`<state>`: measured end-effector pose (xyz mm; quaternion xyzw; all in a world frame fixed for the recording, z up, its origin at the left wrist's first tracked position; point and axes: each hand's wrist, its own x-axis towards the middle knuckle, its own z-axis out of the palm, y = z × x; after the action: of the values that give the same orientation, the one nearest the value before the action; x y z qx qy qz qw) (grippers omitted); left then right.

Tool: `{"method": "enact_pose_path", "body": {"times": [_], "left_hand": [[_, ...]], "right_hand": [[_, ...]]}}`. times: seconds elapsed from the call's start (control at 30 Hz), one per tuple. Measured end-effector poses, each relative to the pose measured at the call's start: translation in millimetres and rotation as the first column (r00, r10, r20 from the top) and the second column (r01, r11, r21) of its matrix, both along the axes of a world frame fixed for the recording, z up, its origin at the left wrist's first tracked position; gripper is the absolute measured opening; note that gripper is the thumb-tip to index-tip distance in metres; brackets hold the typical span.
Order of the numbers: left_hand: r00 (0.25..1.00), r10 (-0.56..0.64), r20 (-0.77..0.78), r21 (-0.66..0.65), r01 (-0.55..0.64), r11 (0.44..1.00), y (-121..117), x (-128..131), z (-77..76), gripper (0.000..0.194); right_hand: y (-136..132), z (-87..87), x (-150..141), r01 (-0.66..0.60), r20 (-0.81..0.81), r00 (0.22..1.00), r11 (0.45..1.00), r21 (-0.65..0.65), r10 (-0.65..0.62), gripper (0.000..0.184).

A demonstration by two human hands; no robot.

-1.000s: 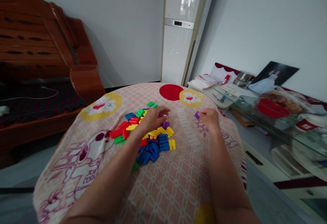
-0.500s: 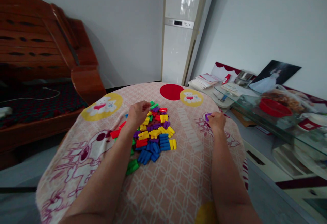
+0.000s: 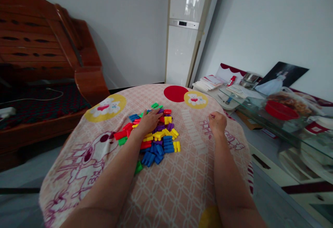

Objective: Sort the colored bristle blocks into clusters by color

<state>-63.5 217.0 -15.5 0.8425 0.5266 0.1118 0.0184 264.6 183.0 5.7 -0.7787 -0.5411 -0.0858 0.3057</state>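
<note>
A pile of small plastic building pieces in blue, yellow, red, green and purple lies on a pink blanket printed with cartoon figures. My left hand rests flat on the far left part of the pile, fingers stretched toward the green and purple pieces. My right hand sits on the blanket to the right of the pile, away from it, with its fingers curled shut. What they hold is hidden from the camera.
A wooden bench stands to the left, and a tall white air conditioner against the back wall. On the right is a glass table with papers, a red bowl and a leaning photograph.
My left hand lifted from the pile toward the far green pieces, then came back down flat on it. My right hand drew slightly right and curled over the purple piece it pinched.
</note>
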Motion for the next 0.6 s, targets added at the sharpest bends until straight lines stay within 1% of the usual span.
{"method": "enact_pose_path", "body": {"times": [0.07,0.13,0.2,0.27,0.3,0.33,0.37,0.43,0.5,0.53,0.6], "left_hand": [[1.0,0.024,0.019,0.008,-0.024,1.0,2,0,-2.3,0.046],[0.994,0.05,0.1,0.024,-0.053,0.998,5,-3,-0.5,0.045],[0.969,0.068,0.236,0.027,-0.076,0.997,7,-7,6.4,0.041],[0.917,0.057,0.394,-0.006,-0.059,0.998,5,-9,17.5,0.035],[0.881,0.033,0.472,-0.034,-0.019,0.999,2,-9,23.7,0.033],[0.837,0.003,0.547,-0.068,0.041,0.997,0,-7,29.7,0.031],[0.783,-0.027,0.621,-0.103,0.116,0.988,-4,-5,35.1,0.029],[0.658,-0.069,0.75,-0.151,0.271,0.951,-10,3,43.1,0.025],[0.552,-0.078,0.83,-0.169,0.381,0.909,-16,12,46.7,0.023],[0.521,-0.076,0.85,-0.172,0.411,0.895,-18,16,47.1,0.021],[0.496,-0.072,0.865,-0.176,0.436,0.883,-22,24,46.3,0.018]], "right_hand": [[1,0.3,-2,-0.019,-0.021,1.0,1.0,0.006,0.02,0.025],[2,1.0,-5,-0.042,-0.056,0.997,0.999,0.029,0.044,0.024],[4,2.7,-9,-0.1,-0.124,0.987,0.993,0.065,0.107,0.022],[5,5.4,-17,-0.206,-0.249,0.943,0.975,0.089,0.222,0.021],[5,7.0,-24,-0.274,-0.328,0.899,0.957,0.097,0.291,0.022],[4,8.7,-32,-0.349,-0.408,0.839,0.931,0.104,0.36,0.022],[2,10.5,-40,-0.427,-0.483,0.766,0.897,0.112,0.425,0.024],[-3,13.6,-59,-0.573,-0.607,0.598,0.809,0.134,0.524,0.027],[-7,15.9,-76,-0.678,-0.689,0.441,0.716,0.162,0.574,0.032],[-9,16.6,-82,-0.706,-0.72,0.382,0.686,0.177,0.58,0.034],[-11,17.6,-91,-0.726,-0.756,0.308,0.656,0.205,0.578,0.034]]}}
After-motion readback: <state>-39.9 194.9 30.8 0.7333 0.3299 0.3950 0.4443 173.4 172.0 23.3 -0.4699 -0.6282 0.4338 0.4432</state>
